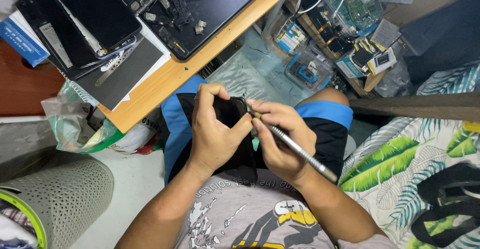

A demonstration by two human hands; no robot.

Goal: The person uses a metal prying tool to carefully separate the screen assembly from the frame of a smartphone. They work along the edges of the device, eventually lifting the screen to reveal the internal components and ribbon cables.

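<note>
I see my left hand (216, 129) clamped around the black phone (231, 113) over my lap, while my right hand (280, 139) grips a screwdriver (295, 146) tip-first against its edge.

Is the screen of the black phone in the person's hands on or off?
Cannot tell: the left hand covers the black phone; the right hand holds a metal screwdriver at its edge.

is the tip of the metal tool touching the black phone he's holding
Touching. In the head view the metal tool, held in the right hand, meets the top edge of the black phone, gripped by the left hand, with no gap.
</note>
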